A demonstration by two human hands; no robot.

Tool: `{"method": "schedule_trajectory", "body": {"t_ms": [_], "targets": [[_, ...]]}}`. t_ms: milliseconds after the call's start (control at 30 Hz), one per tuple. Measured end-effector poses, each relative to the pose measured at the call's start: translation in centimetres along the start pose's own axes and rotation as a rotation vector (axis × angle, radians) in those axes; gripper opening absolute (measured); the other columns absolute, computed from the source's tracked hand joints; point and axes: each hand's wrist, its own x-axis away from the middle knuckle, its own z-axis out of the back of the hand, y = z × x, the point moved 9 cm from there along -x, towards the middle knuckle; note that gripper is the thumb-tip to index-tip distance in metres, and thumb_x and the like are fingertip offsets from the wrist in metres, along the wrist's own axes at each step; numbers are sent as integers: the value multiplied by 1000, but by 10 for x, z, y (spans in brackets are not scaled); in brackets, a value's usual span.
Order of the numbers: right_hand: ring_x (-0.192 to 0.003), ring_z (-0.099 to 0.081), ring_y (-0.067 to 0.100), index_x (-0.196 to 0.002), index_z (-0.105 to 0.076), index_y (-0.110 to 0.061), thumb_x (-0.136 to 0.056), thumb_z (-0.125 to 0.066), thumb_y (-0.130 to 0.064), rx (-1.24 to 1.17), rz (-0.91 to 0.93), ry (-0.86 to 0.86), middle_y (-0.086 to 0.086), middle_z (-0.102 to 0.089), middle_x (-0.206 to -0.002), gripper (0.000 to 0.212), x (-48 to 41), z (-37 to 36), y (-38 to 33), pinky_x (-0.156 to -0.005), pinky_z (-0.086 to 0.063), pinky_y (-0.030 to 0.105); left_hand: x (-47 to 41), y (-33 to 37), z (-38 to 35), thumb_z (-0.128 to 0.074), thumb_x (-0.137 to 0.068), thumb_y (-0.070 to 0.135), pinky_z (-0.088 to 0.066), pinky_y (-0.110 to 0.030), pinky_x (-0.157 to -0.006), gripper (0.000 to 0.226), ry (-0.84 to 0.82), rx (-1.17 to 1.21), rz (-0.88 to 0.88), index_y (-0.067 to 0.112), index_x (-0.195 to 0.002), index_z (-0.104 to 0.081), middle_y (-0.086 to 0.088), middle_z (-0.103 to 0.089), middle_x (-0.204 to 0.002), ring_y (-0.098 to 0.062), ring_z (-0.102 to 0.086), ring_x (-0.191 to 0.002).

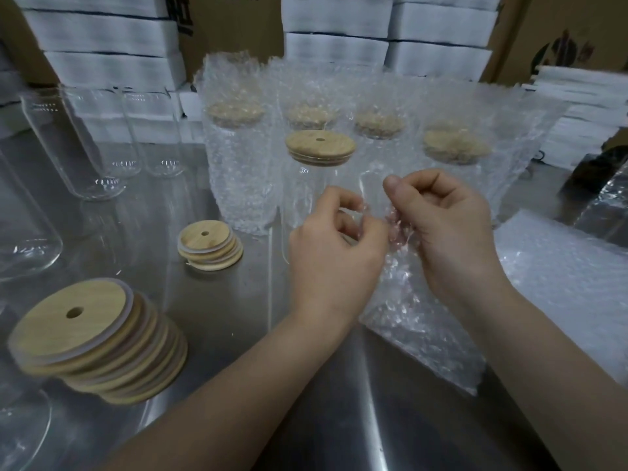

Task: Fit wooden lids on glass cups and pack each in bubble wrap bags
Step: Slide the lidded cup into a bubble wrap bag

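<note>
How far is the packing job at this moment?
Done: four lidded cups stand inside bubble bags at the back. In hand: the left hand and right hand pinch an empty bag near a lidded, unbagged cup. Left: bare cups and two lid stacks wait on the left.

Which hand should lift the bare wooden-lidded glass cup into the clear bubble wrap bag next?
Left, probably. Both hands pinch the mouth of the clear bubble wrap bag, but the left hand is right in front of the wooden-lidded glass cup; the right hand is over the bag and can hold it.
</note>
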Motion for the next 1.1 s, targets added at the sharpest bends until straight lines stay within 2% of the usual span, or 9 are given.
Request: {"method": "schedule_trajectory", "body": {"t_ms": [100,300,367,467,600,733,867,967,1100], "targets": [[-41,-55,16,-76,-64,-18,-83,-76,-12,318,239,80,-2,-58,-54,16,2,7,-25,-45,-45,25,-1,2,8,-54,-73,18,-42,-36,-47,8,64,77,20,24,-78,-56,-9,-56,-50,-19,-49,-43],[-62,-63,24,-86,-70,-24,-84,-76,-14,735,490,132,-9,-57,-81,12,4,18,-58,-65,-53,36,-5,21,18,-46,-88,9,-46,-52,-47,32,90,16,-165,36,-101,-58,-10,-46,-47,-37,-48,-43],[-64,-60,20,-91,-71,-21,-84,-75,-12,820,540,119,-4,-55,-91,12,5,19,-62,-70,-51,29,-3,26,14,-44,-89,8,-48,-48,-47,37,47,-65,-253,29,-109,-68,-4,-48,-49,-32,-53,-43],[-69,-54,14,-93,-72,-13,-84,-69,-3,958,652,101,4,-55,-94,14,13,9,-69,-72,-42,13,-1,21,6,-43,-85,10,-50,-42,-49,35,-19,-134,-248,17,-100,-75,1,-53,-50,-22,-57,-45],[-96,-59,21,-110,-70,-7,-80,-55,4,901,751,-38,10,-58,-106,36,21,-18,-75,-83,-52,34,-1,12,-1,-47,-79,20,-53,-40,-59,31,-74,-185,-138,20,-93,-74,1,-60,-52,-18,-62,-50],[-111,-56,8,-131,-56,-22,-85,-58,-20,713,436,-218,-12,-57,-116,46,0,-42,-58,-97,-48,34,-1,4,-6,-49,-73,26,-55,-38,-58,21,-119,-179,-55,25,-76,-69,1,-62,-55,-18,-64,-52],[-110,-56,11,-147,-21,-43,-71,-73,-64,920,152,-353,-6,-53,-125,95,-23,-59,-23,-83,-42,30,-1,-2,-9,-50,-69,28,-54,-46,-55,18,-143,-210,-14,18,-54,-52,-3,-61,-53,-24,-64,-51],[-111,-59,14,-147,-21,-41,-65,-79,-62,889,75,-416,-3,-55,-131,102,-30,-70,-6,-80,-44,27,-1,-6,-11,-52,-67,32,-53,-44,-54,23,-164,-186,35,13,-54,-56,-1,-60,-49,-19,-63,-48],[-100,-60,7,-141,-35,-42,-63,-84,-52,806,99,-338,-5,-61,-116,93,-31,-69,-4,-81,-50,26,-3,-13,-13,-57,-64,35,-48,-31,-52,19,-189,-205,77,18,-55,-55,5,-59,-47,-12,-62,-49]]}}
